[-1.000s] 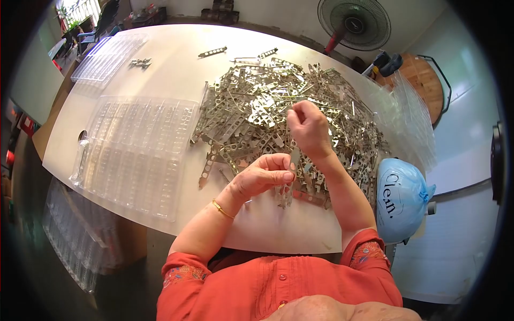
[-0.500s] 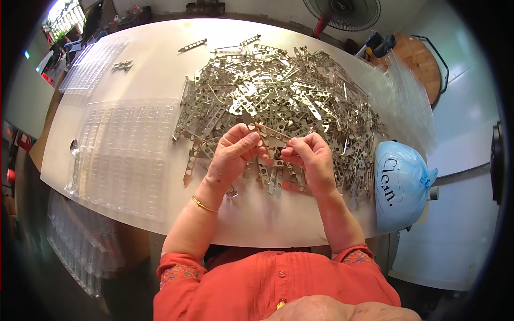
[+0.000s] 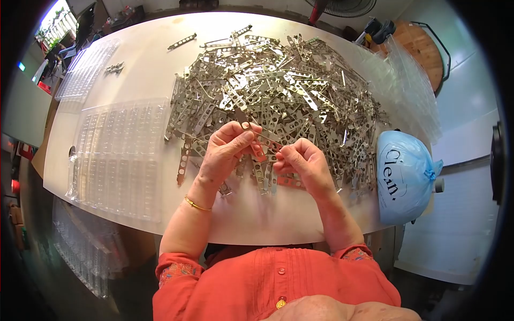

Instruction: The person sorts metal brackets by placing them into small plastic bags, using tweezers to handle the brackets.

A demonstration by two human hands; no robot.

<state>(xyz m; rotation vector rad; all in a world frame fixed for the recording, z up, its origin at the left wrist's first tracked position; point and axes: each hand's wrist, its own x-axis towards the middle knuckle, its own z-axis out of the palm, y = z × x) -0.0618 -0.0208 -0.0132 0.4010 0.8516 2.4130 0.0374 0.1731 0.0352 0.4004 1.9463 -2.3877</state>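
In front of the metal heap, my left hand (image 3: 227,152) is closed, pinching a flat metal strip with round holes (image 3: 259,152) between thumb and fingers. Its lower end hangs below the fingertips. My right hand (image 3: 305,165) is closed too, with thumb and forefinger on the end of a thin metal piece (image 3: 267,140) that slants across from the left fingertips. Whether this thin piece is joined to the strip cannot be made out. Beneath and beyond both hands lies a large pile of perforated metal strips (image 3: 300,101); the hands hide part of it.
Clear plastic trays (image 3: 120,160) lie stacked on the left of the white table (image 3: 139,37), with another tray (image 3: 88,69) farther back. A few small metal parts (image 3: 114,68) are near it. At right sit a blue plastic bag (image 3: 404,179) marked "Clean." and clear plastic sheeting (image 3: 409,85).
The camera view has shifted slightly. My hands stay in much the same pose, with the right fingertips a little closer to the left hand. Both still hold metal pieces.
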